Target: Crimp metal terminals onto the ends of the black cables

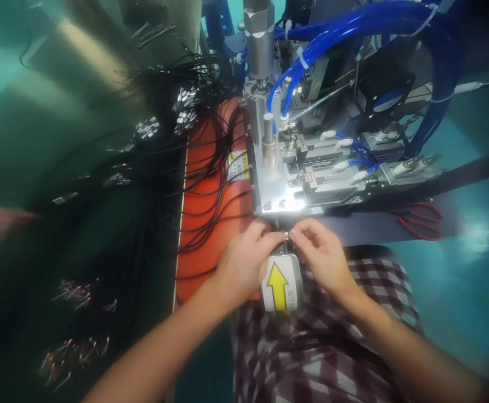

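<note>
My left hand point(246, 254) is closed in a pinch at the front edge of the machine, thumb stretched towards a small shiny metal piece point(287, 237). From the other side, the fingertips of my right hand point(322, 254) pinch at the same piece. It is too small and too covered by fingers to name its kind. Just below both hands sits a white label with a yellow arrow point(276, 282) on the end of the machine's track. The lit metal plate point(280, 198) of the machine lies right above my fingers.
Several black cables point(210, 196) run over the orange board point(231, 215) into the machine's side. Bundles of cables with silver ends point(185, 109) and bare wire ends point(74, 294) lie at left. Blue hoses point(353, 25) arch overhead. Red-handled scissors point(423, 221) lie at right. Another person's arm point(3, 220) shows blurred at far left.
</note>
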The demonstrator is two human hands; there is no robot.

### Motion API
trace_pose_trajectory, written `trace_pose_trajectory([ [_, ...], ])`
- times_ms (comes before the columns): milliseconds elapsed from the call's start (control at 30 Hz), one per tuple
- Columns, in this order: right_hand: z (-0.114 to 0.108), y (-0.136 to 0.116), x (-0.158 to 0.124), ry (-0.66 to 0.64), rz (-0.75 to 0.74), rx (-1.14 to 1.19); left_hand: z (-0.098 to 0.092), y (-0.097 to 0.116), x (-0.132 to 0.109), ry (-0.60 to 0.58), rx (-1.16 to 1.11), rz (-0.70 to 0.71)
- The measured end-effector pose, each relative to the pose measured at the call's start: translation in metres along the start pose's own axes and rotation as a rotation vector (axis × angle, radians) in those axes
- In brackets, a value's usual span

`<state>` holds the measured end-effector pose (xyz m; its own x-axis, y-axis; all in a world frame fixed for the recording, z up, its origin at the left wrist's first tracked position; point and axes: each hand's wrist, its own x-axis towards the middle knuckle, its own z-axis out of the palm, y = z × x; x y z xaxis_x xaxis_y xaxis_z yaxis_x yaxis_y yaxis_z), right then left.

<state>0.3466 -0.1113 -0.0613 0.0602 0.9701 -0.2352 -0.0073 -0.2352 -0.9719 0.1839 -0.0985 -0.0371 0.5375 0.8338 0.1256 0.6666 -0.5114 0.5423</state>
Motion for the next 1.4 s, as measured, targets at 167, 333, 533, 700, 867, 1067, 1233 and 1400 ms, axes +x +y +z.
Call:
trace_pose_trajectory([
  [167, 0.000, -0.002, 0.001, -0.010, 0.096, 0.093, -0.011, 0.007, 0.000, 0.000, -0.044, -0.144],
  [333, 0.001, -0.001, -0.001, -0.009, 0.088, 0.117, -0.020, 0.004, -0.014, 0.024, -0.068, -0.170],
  [533, 0.001, -0.001, -0.001, -0.006, 0.073, 0.115, -0.020, -0.014, -0.019, 0.098, 0.080, 0.046],
  [700, 0.001, 0.001, 0.000, 0.008, 0.038, 0.103, -0.020, -0.022, -0.016, 0.071, 0.411, 0.266],
  [867, 0.001, 0.002, 0.001, 0.010, 0.068, 0.125, -0.018, -0.027, -0.017, 0.115, 0.371, 0.285],
  [1067, 0.004, 0.004, 0.001, 0.025, 0.149, 0.210, -0.018, -0.028, -0.018, 0.140, 0.386, 0.248],
  [1233, 0.003, 0.003, 0.002, -0.005, 0.193, 0.250, -0.008, -0.006, -0.032, 0.184, 0.644, 0.188],
  [1400, 0.001, 0.003, 0.002, -0.031, 0.205, 0.272, 0.008, 0.012, -0.049, 0.127, 0.636, -0.038],
])
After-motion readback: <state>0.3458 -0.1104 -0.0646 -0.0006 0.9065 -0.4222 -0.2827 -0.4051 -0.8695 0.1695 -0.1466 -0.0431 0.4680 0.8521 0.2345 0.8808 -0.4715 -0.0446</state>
